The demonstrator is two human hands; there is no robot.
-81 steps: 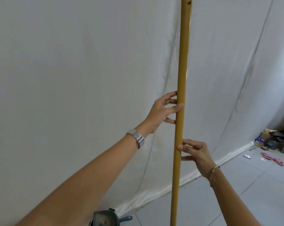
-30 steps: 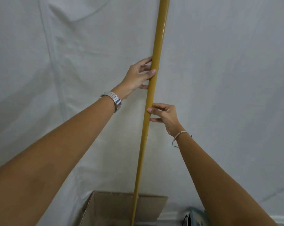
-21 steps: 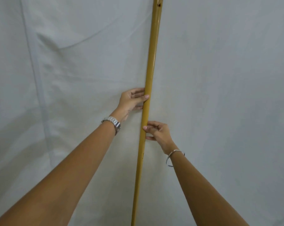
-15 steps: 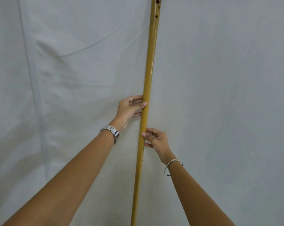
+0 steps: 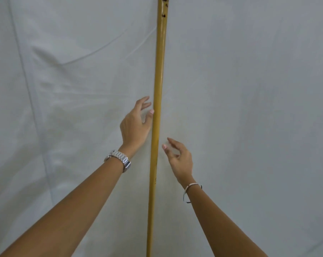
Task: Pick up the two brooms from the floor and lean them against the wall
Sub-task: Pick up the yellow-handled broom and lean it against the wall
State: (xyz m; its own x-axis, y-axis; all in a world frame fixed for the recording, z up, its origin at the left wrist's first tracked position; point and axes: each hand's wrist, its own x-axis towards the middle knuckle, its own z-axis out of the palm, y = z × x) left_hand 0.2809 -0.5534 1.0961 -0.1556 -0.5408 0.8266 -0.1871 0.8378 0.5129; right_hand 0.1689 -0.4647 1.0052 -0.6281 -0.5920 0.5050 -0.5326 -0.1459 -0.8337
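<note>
A yellow broom handle (image 5: 159, 71) stands nearly upright against the white cloth-covered wall (image 5: 249, 89), running from the top edge to the bottom edge of the view. Its brush end is out of sight below. My left hand (image 5: 135, 125), with a metal watch at the wrist, is open just left of the handle, the thumb tip at or very near the pole. My right hand (image 5: 179, 156), with a thin bracelet, is open just right of the handle and apart from it. Only one broom is in view.
The white sheet (image 5: 73, 80) hangs in folds across the whole view, with a vertical seam at the left. No floor or other objects show.
Both hands have let go of the broom handle and spread their fingers; half a second ago each still pinched it. The handle stays upright against the wall.
</note>
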